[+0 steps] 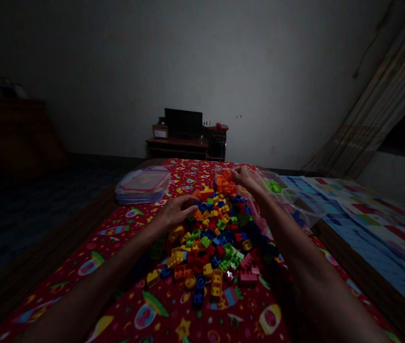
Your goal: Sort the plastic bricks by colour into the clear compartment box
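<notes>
A heap of mixed toy building bricks [220, 238] in yellow, blue, red, green and pink lies on the red patterned cloth [148, 309]. At the heap's far left edge is my left hand [177, 210], its thumb and fingers apart over the bricks with nothing visible between them. My right hand [244, 176] reaches farther out, over a clear container with orange bricks [225, 183]. Its fingers are bent together against the orange bricks and seem to pinch one; the fingertips are partly hidden.
Stacked clear plastic lids [143, 185] sit at the left. Right of my right forearm, a clear container holds green bricks [274, 186], beside another clear tub [304, 207]. A quilt [384, 205] lies at the right. A monitor [183, 123] stands by the far wall.
</notes>
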Motion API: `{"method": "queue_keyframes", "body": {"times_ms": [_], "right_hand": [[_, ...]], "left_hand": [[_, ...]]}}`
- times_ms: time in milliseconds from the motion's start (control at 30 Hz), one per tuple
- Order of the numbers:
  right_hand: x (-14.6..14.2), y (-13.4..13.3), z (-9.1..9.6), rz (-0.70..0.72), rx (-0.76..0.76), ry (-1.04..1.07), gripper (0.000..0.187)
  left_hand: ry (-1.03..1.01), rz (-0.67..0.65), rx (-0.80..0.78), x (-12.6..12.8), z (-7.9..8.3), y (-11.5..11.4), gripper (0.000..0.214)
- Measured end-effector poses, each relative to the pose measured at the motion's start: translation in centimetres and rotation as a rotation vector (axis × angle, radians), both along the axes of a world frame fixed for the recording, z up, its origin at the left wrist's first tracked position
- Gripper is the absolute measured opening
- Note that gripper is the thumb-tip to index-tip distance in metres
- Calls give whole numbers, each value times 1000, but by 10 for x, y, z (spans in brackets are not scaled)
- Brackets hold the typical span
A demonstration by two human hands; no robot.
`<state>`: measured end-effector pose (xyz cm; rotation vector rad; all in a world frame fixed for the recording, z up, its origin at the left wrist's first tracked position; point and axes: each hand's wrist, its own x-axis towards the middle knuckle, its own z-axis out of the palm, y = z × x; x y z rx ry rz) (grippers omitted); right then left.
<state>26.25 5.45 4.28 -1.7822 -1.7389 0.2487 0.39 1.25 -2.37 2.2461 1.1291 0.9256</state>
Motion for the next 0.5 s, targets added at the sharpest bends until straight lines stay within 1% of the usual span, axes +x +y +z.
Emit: {"method": "queue_keyframes", "body": {"times_ms": [67, 133, 167, 233, 300, 367, 433, 500], "right_hand": [[1, 8, 4, -42, -13, 3, 31], [-1, 4, 1, -2, 25, -23, 30], [-3, -2, -2, 52, 44, -33, 30], [-12, -19, -9, 225, 50, -35, 33], [-23, -39, -15, 423, 13, -26, 36], [-35, -58, -18, 582, -20, -39, 34], [-45, -73, -18, 667, -40, -72, 31], [-50, -83, -17, 686, -56, -101, 26]], "left_hand": [[-8, -3, 1, 0, 0, 0, 42], [-38, -4, -17, 0, 0, 0, 42], [-69, -5, -35, 0, -1, 1, 42], [-163, -18, -95, 2, -2, 4, 46], [-274, -42, -172, 4, -3, 6, 51], [-350, -64, -235, 6, -4, 5, 55], [-385, -84, -271, 10, -3, 3, 58], [-396, -111, -288, 13, -2, -1, 58]]}}
